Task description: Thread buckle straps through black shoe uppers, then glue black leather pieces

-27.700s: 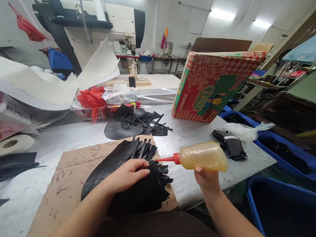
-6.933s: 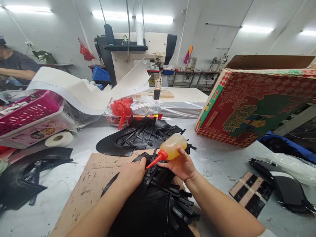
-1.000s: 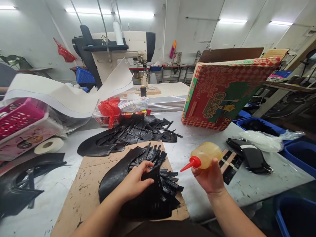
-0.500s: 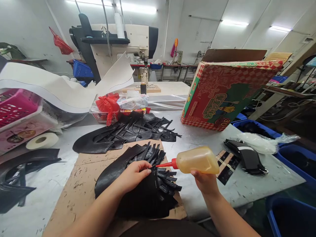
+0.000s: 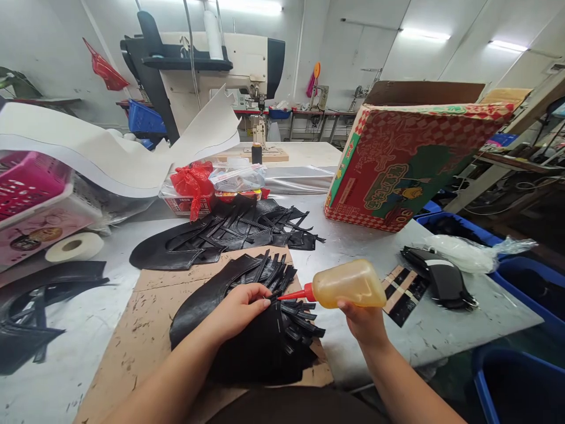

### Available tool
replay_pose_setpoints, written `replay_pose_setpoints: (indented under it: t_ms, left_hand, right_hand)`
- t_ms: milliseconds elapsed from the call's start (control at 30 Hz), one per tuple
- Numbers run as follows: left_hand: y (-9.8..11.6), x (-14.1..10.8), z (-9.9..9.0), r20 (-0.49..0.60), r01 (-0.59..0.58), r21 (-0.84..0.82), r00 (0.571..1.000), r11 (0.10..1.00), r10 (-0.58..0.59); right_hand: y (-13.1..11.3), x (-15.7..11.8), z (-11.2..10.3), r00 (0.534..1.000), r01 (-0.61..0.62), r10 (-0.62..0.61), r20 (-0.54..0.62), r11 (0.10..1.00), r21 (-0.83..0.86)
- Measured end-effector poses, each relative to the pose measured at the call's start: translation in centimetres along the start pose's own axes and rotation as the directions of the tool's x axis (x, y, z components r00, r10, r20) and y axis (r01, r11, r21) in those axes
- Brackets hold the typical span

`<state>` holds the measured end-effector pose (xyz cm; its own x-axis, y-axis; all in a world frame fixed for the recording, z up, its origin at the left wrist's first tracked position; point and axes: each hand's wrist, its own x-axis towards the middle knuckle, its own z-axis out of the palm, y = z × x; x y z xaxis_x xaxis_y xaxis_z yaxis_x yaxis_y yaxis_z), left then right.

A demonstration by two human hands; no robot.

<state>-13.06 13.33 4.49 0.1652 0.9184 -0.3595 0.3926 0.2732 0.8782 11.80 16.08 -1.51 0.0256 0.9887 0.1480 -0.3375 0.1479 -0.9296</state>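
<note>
My left hand [image 5: 242, 307] pinches the end of a narrow strap on a black leather shoe upper [image 5: 198, 309]. The upper has a fringe of cut strips and lies over other black pieces on a cardboard sheet [image 5: 119, 330]. From the right, my right hand [image 5: 365, 323] grips a squeeze bottle [image 5: 346, 284] with amber contents, tilted nearly level. Its red nozzle [image 5: 295, 294] points left, the tip at the strap by my left fingertips. Whether liquid comes out is too small to tell.
Behind the cardboard lie more black strappy uppers [image 5: 225, 229]; another piece [image 5: 44, 306] is at left. A sewing machine [image 5: 216, 70] stands beyond. A red carton [image 5: 397, 165] and a black pouch-like item [image 5: 441, 282] are at right. Blue bins [image 5: 529, 377] stand beside the table.
The bottle and my right hand have shifted slightly left, with the nozzle tip still at the strap. My left hand keeps its pinch. The whole view has tilted a little.
</note>
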Motion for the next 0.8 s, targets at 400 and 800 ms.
replay_pose_setpoints:
  t_ms: [400, 800]
  left_hand:
    - [1.2, -0.3, 0.0, 0.009, 0.044, 0.031, 0.999, 0.999, -0.044]
    - [1.2, -1.0, -1.4, -0.072, -0.070, 0.246, 0.993, 0.967, 0.090]
  right_hand:
    - [0.0, 0.0, -0.1, 0.997, -0.002, 0.005, 0.074, 0.999, -0.040]
    - [-0.6, 1.7, -0.1, 0.981, -0.169, 0.144, 0.131, 0.964, 0.205]
